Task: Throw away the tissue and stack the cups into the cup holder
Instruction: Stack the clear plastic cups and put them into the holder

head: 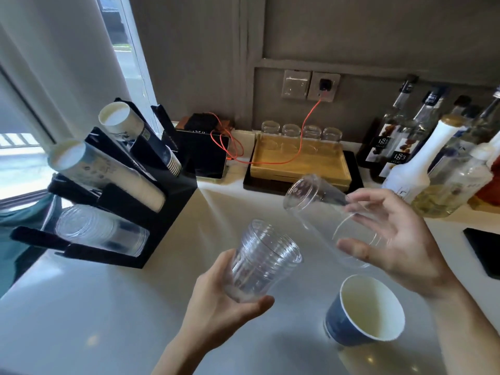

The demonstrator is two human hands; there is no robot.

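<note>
My left hand grips a stack of clear plastic cups, rims up and tilted a little right. My right hand holds a single clear plastic cup on its side, base pointing left, just above and right of the stack. A blue paper cup with a white inside stands on the white counter below my right hand. The black cup holder at the left carries two slanted rows of paper cups and a lower row of clear cups. No tissue is in view.
A wooden tray with upturned glasses sits at the back, an orange cable across it to a wall socket. A dark device lies beside the holder. Syrup bottles crowd the right; a black mat lies at the right edge.
</note>
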